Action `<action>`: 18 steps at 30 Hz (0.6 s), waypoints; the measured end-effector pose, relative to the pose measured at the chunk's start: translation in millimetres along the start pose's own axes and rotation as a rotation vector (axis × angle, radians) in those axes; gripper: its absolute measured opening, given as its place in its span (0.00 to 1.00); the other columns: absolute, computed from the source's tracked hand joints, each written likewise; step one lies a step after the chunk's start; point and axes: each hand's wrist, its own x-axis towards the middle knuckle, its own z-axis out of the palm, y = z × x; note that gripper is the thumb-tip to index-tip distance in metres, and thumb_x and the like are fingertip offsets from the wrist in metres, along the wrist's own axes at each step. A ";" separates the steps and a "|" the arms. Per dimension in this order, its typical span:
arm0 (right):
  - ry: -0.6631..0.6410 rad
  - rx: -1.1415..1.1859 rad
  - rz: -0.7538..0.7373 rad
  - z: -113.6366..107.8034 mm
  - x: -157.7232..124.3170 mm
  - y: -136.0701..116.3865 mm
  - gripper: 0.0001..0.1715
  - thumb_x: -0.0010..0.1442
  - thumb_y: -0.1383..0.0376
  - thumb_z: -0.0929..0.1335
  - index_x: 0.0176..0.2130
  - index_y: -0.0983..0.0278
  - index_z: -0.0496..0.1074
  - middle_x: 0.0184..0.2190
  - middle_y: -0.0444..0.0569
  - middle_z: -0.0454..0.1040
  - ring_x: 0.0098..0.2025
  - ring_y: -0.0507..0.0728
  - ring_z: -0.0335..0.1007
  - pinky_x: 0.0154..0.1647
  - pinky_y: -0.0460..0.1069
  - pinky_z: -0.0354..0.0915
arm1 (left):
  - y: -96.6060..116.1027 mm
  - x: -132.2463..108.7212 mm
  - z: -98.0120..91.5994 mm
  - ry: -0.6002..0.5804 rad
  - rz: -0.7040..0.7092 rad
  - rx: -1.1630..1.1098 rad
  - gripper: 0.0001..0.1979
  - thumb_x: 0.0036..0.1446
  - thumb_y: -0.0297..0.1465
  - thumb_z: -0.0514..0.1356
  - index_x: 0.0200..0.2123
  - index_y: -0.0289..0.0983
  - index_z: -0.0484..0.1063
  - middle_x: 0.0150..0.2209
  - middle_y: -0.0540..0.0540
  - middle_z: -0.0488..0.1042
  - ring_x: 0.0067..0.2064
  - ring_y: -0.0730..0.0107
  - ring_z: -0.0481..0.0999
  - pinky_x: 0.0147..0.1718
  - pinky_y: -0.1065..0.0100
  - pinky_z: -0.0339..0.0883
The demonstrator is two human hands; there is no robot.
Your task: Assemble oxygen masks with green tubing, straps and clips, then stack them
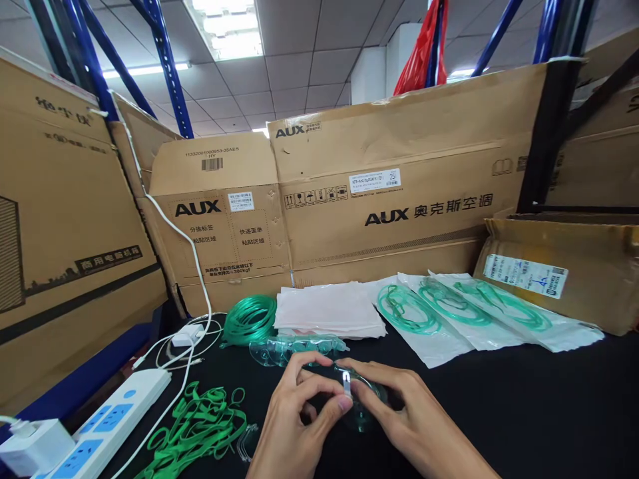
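Observation:
Low in the middle of the head view, my left hand (294, 416) and my right hand (404, 416) meet over a clear green-tinted plastic mask (368, 402) on the black table (524, 406). Both hands grip the mask, and the fingertips pinch a small bright metal strip (346, 384) at its front. Just behind the hands lie more clear masks (294, 347) in a row. A coil of green tubing (249, 319) sits behind those, to the left.
A pile of green elastic straps (200, 426) lies at the left, beside a white power strip (107, 429) with cables. A stack of empty white bags (327, 309) and three bagged tubing sets (474, 306) lie further back. Cardboard boxes (379, 179) wall the table.

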 end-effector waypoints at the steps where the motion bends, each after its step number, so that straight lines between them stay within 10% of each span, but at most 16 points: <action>1: -0.012 0.003 0.009 -0.5 -0.9 0.8 0.23 0.67 0.51 0.67 0.53 0.57 0.81 0.54 0.53 0.81 0.58 0.69 0.73 0.60 0.59 0.68 | -0.6 0.1 -0.2 -0.016 0.007 0.012 0.10 0.63 0.38 0.64 0.35 0.41 0.83 0.51 0.42 0.72 0.38 0.69 0.76 0.27 0.75 0.69; 10: -0.126 -0.122 -0.006 -14.3 -3.5 -9.1 0.20 0.68 0.54 0.64 0.47 0.59 0.81 0.43 0.51 0.80 0.47 0.62 0.76 0.52 0.54 0.69 | -11.5 4.9 -11.5 -0.110 0.488 0.334 0.17 0.67 0.32 0.63 0.58 0.47 0.71 0.54 0.47 0.77 0.54 0.64 0.76 0.53 0.64 0.74; 18: -0.025 -0.084 0.067 -13.4 -3.3 -3.3 0.18 0.64 0.50 0.68 0.47 0.57 0.77 0.44 0.49 0.82 0.49 0.63 0.76 0.53 0.51 0.68 | -29.1 13.6 -19.6 -0.115 0.768 0.591 0.28 0.62 0.38 0.68 0.63 0.43 0.66 0.54 0.45 0.79 0.49 0.63 0.81 0.44 0.67 0.78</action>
